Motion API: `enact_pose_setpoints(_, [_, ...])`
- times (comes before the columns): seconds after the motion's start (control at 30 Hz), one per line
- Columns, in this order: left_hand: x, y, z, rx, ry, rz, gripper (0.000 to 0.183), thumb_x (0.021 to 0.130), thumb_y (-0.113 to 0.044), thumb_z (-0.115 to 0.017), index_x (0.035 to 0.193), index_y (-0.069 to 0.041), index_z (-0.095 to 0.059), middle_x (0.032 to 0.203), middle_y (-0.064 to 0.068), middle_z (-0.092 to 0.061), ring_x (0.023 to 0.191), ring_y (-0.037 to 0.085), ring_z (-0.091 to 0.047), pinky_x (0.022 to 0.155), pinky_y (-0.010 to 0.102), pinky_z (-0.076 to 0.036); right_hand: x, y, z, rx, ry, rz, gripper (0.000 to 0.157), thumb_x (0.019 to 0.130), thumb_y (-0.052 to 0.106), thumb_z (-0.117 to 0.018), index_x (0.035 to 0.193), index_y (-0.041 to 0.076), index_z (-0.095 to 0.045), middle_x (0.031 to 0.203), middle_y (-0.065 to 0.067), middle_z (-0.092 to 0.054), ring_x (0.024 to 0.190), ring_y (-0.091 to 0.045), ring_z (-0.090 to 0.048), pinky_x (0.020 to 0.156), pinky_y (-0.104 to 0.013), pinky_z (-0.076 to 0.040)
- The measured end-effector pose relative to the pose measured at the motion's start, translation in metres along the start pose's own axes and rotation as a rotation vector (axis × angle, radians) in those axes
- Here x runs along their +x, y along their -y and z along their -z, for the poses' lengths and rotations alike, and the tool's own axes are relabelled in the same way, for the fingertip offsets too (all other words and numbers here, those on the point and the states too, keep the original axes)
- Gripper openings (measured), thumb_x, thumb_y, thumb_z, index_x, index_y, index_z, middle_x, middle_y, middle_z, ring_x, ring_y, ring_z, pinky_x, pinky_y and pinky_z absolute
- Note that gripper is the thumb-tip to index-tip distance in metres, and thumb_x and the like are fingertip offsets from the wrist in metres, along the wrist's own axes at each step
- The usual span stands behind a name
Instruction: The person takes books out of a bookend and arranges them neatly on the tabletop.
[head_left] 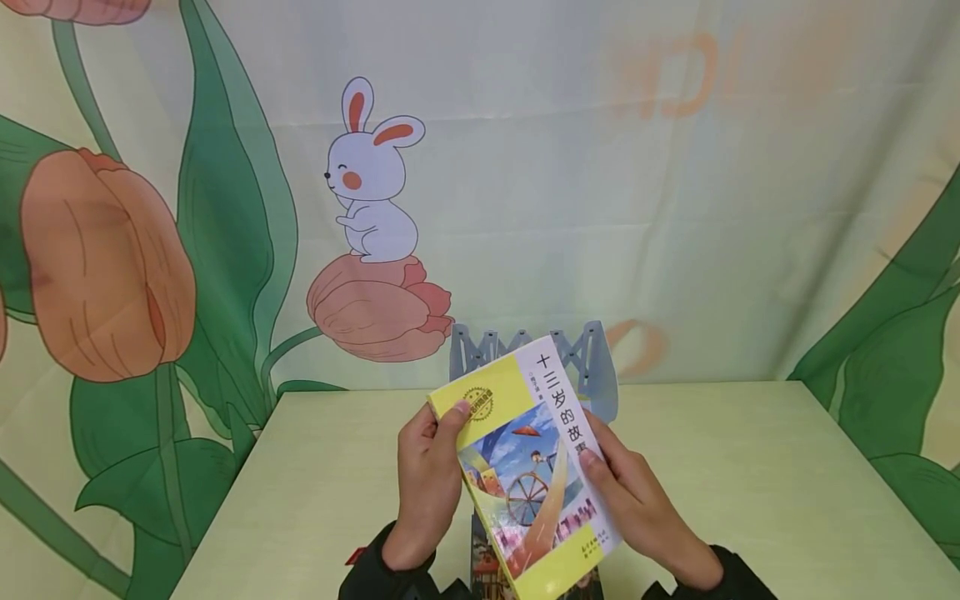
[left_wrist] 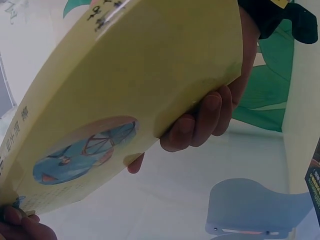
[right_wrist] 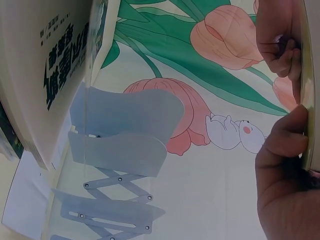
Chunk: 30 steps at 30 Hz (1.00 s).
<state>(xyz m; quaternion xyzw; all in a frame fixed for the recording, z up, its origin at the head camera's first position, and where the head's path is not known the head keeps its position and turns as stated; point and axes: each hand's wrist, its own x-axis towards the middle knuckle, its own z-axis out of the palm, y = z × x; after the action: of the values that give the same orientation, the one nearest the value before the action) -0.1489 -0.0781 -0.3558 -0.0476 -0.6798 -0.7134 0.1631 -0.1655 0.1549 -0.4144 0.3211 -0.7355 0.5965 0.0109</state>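
Note:
A paperback book [head_left: 525, 500] with a yellow and white cover and a painted wheel scene is held up, tilted, above the table. At its upper left corner my left hand [head_left: 431, 492] grips the edge, thumb on the front cover. My right hand [head_left: 645, 504] holds the opposite edge, its thumb also on the front. The left wrist view shows the yellow back cover [left_wrist: 165, 65] with an oval picture, and fingers [left_wrist: 207, 117] curled against it. In the right wrist view the book is a thin strip at the right edge.
A grey-blue folding bookend [head_left: 598, 367] with a crisscross frame stands at the table's back, partly behind the book. Below the held book lies a dark-covered book [head_left: 487, 575], mostly hidden. A pale table [head_left: 322, 492] meets a tulip-and-rabbit backdrop [head_left: 517, 200].

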Motion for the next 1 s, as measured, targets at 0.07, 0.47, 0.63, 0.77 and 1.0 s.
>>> enact_pose_setpoints(0.07, [0.0, 0.0, 0.0, -0.004, 0.003, 0.003, 0.031, 0.103, -0.02, -0.049, 0.122, 0.0, -0.064, 0.109, 0.021, -0.07, 0.074, 0.01, -0.07, 0.061, 0.025, -0.054, 0.0, 0.0, -0.001, 0.005, -0.014, 0.0, 0.053, 0.107, 0.007, -0.033, 0.157, 0.02, -0.022, 0.093, -0.018, -0.064, 0.061, -0.014, -0.067, 0.053, -0.035, -0.055])
enact_pose_setpoints(0.47, [0.001, 0.002, 0.002, -0.032, 0.015, 0.041, 0.033, 0.103, -0.022, -0.049, 0.124, 0.0, -0.062, 0.109, 0.023, -0.069, 0.075, 0.009, -0.07, 0.064, 0.024, -0.055, -0.002, 0.004, -0.006, 0.037, -0.067, -0.051, 0.037, 0.108, 0.013, -0.034, 0.144, 0.01, -0.039, 0.098, -0.021, -0.067, 0.066, -0.018, -0.071, 0.054, -0.038, -0.056])
enact_pose_setpoints(0.63, [0.001, 0.005, 0.003, -0.02, 0.039, 0.023, 0.033, 0.104, -0.026, -0.05, 0.126, -0.004, -0.06, 0.104, 0.02, -0.069, 0.075, 0.01, -0.069, 0.064, 0.024, -0.055, -0.004, 0.006, -0.009, 0.003, -0.138, -0.025, 0.037, 0.107, 0.011, -0.035, 0.143, 0.009, -0.04, 0.096, -0.022, -0.067, 0.064, -0.015, -0.069, 0.052, -0.037, -0.056])
enact_pose_setpoints(0.77, [-0.001, 0.009, 0.005, 0.02, 0.064, -0.006, 0.032, 0.104, -0.028, -0.049, 0.129, -0.009, -0.058, 0.096, 0.015, -0.065, 0.074, 0.012, -0.065, 0.064, 0.025, -0.054, -0.006, 0.008, -0.01, -0.018, -0.179, -0.01, 0.038, 0.107, 0.01, -0.036, 0.144, 0.008, -0.04, 0.098, -0.023, -0.067, 0.065, -0.014, -0.068, 0.053, -0.036, -0.055])
enact_pose_setpoints(1.0, [-0.011, 0.018, 0.009, 0.099, 0.12, -0.003, 0.038, 0.104, -0.025, -0.05, 0.14, -0.012, -0.049, 0.11, 0.013, -0.066, 0.076, 0.01, -0.059, 0.066, 0.023, -0.047, -0.008, 0.009, -0.012, -0.011, -0.196, 0.032, 0.039, 0.106, 0.006, -0.034, 0.145, 0.007, -0.039, 0.1, -0.023, -0.067, 0.067, -0.013, -0.068, 0.053, -0.036, -0.055])
